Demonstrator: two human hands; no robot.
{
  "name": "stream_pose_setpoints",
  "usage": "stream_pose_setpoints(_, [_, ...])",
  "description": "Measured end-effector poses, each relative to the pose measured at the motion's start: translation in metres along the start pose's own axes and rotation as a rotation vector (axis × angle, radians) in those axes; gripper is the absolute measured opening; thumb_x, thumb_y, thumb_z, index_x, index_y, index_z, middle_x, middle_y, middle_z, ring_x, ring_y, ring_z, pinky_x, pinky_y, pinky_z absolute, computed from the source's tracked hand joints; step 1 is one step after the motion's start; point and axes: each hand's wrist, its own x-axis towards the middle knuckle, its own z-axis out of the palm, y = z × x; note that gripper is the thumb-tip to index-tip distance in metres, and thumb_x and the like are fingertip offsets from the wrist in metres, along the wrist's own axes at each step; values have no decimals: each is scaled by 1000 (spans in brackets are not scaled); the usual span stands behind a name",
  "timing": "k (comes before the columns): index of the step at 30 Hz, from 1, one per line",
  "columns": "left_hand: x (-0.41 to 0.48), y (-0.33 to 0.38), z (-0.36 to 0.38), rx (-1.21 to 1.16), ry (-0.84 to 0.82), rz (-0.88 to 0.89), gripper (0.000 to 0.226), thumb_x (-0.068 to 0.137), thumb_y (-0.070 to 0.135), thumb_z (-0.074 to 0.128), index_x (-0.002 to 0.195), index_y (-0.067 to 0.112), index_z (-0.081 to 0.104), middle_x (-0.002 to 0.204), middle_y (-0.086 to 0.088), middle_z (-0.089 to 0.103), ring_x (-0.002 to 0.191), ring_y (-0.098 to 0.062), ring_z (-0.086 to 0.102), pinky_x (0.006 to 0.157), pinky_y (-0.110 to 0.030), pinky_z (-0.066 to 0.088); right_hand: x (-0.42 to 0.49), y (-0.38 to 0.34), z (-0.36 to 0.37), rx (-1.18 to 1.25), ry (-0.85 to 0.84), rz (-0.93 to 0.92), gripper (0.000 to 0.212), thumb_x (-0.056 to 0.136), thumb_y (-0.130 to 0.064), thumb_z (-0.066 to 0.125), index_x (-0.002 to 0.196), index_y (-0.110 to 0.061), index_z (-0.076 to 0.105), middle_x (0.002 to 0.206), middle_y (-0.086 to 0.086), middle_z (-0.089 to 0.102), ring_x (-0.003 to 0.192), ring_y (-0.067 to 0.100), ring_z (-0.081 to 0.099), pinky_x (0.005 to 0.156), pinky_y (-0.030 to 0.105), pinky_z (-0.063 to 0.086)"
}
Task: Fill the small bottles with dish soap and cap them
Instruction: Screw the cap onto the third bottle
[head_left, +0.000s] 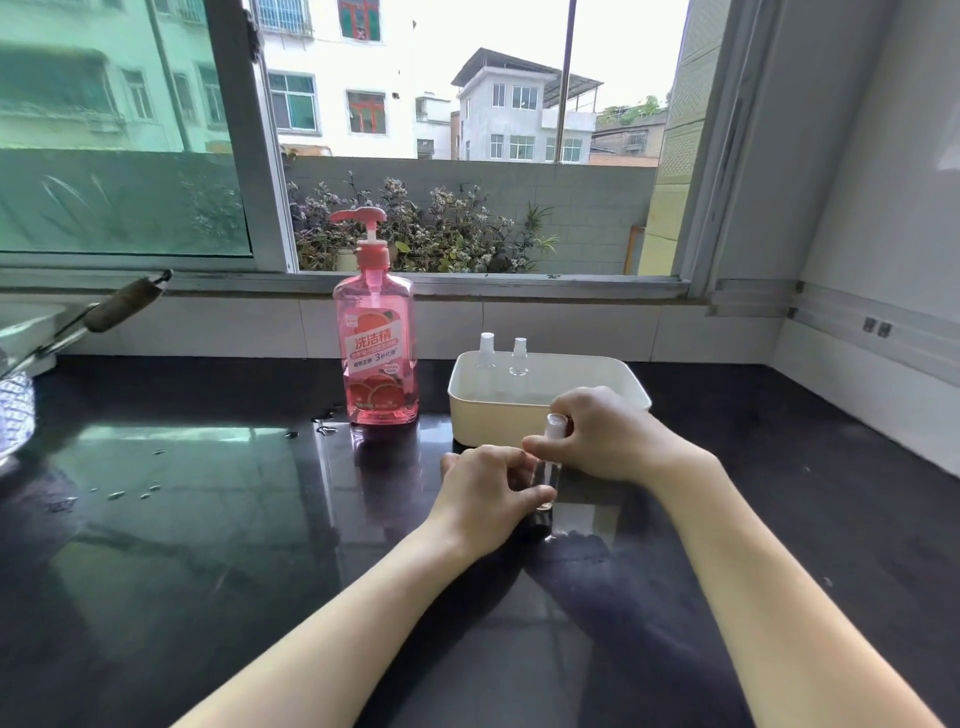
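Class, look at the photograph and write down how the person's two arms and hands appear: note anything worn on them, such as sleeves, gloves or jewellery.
The left hand and right hand wear no gloves, and no rings show. The left forearm and right forearm are uncovered down to the frame's lower edge: no sleeve, watch, bracelet or marking is in view.

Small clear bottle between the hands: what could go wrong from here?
The small clear bottle is slim and tall, gripped low by the left hand while the right hand pinches near its white cap; it could tip or slip.
Droplets lie on the glossy black counter near the dish soap pump bottle; wet fingers may lose grip.
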Motion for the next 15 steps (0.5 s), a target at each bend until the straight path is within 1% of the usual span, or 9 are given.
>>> stream_pose_setpoints(1, [0, -1, 0, -4, -10, -4, 20, 73, 33, 72, 77, 14, 68, 75, -2, 73, 82, -20, 66, 90, -48, 45, 0, 1, -3, 19, -12, 0, 43, 68, -58, 65, 59, -20, 48, 64, -6, 54, 62, 16, 52, 56, 31, 42])
stream_pose_setpoints(2, [0, -1, 0, -8, -21, -8, 20, 73, 33, 72, 77, 13, 68, 75, -2, 73, 82, -20, 66, 90, -48, 45, -1, 2, -7, 58, -46, 3, 40, 65, -60, 67, 65, -23, 54, 65, -8, 56, 62, 12, 53, 57, 29, 43])
stream_pose_setpoints(4, [0, 0, -1, -11, -32, -9, 21, 74, 33, 71, 79, 12, 68, 76, -3, 73, 82, -20, 66, 90, -50, 45, -4, 4, -14, 129, -134, -8, 30, 66, -54, 70, 80, -29, 60, 64, -11, 56, 59, 4, 51, 54, 21, 42])
stream_pose_setpoints(5, [0, 0, -1, -13, -30, -5, 20, 74, 32, 71, 80, 13, 69, 76, -3, 73, 83, -20, 66, 90, -50, 45, -4, 5, -15, 140, -150, -29, 23, 70, -48, 69, 78, -28, 60, 61, -11, 54, 55, 3, 48, 51, 16, 40])
stream_pose_setpoints(6, [0, 1, -2, -12, -24, 0, 19, 74, 32, 71, 80, 15, 69, 76, -2, 73, 83, -19, 65, 90, -49, 45, -5, 5, -14, 140, -140, -51, 19, 73, -42, 67, 72, -24, 59, 57, -10, 51, 52, 4, 45, 48, 13, 36])
stream_pose_setpoints(8, [-1, 1, -3, 5, -8, 0, 19, 73, 33, 71, 80, 15, 69, 75, 0, 73, 83, -19, 65, 90, -48, 45, -4, 3, -11, 116, -100, -79, 23, 77, -35, 63, 66, -17, 55, 58, -8, 49, 52, 6, 41, 46, 15, 33])
stream_pose_setpoints(12, [0, 2, -3, 17, 19, -20, 17, 72, 34, 73, 79, 18, 70, 76, 3, 73, 86, -17, 65, 92, -46, 44, -1, 1, -6, 59, -101, -85, 28, 81, -37, 61, 73, -12, 53, 70, -4, 52, 64, 14, 47, 57, 28, 39])
stream_pose_setpoints(15, [1, 3, -2, 10, 20, -31, 21, 72, 33, 73, 78, 13, 70, 76, 1, 73, 85, -18, 65, 91, -46, 45, 1, 2, -3, 47, -79, -96, 29, 82, -36, 59, 70, -12, 50, 74, 0, 55, 69, 20, 50, 61, 33, 40])
